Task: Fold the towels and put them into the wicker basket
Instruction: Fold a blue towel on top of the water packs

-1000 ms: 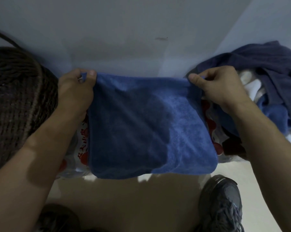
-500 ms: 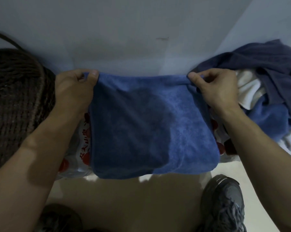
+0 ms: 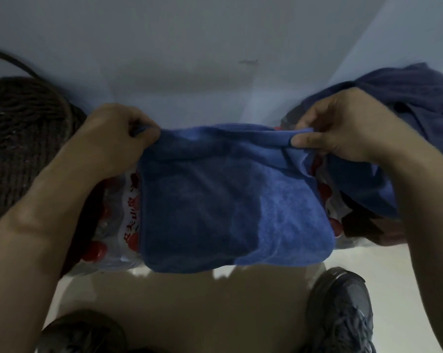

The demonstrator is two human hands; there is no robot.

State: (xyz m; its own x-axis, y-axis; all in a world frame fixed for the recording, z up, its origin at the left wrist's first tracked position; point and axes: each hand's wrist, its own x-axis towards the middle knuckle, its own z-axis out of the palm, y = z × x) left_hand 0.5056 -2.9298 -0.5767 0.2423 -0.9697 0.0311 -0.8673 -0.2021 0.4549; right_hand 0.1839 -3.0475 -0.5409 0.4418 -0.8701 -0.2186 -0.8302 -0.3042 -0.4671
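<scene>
Head view, the only one I have: my left hand (image 3: 118, 138) pinches the far-left corner of the blue towel (image 3: 230, 205), fingers curled round the hem, and my right hand (image 3: 350, 128) pinches the far-right corner between thumb and fingertips. The towel hangs from that far edge toward me, draped over a plastic-wrapped pack with red print (image 3: 128, 225), and it looks already doubled, with a rounded fold along its near edge. The wicker basket (image 3: 24, 138) stands at the far left, just beyond my left wrist. At the far right lies a heap of unfolded towels (image 3: 419, 105), dark blue on top, close behind my right hand.

What worries me from here:
- The right-hand pinch looks shallow, and a strip of cloth bunches under that thumb. If I swing the corners together quickly, I judge a layer could slip out and the fold would open.
- The far edge sags between my hands. Brought over unevenly, the corners would not meet and the fold would come out skewed.
- My right knuckles are near the heap, so a wide sweep could snag a loose cloth and drag it along.
- The pack beneath is lumpy, so pressing a crease there may not hold.
- The frame is blurred, and I cannot tell how many layers each hand grips.
</scene>
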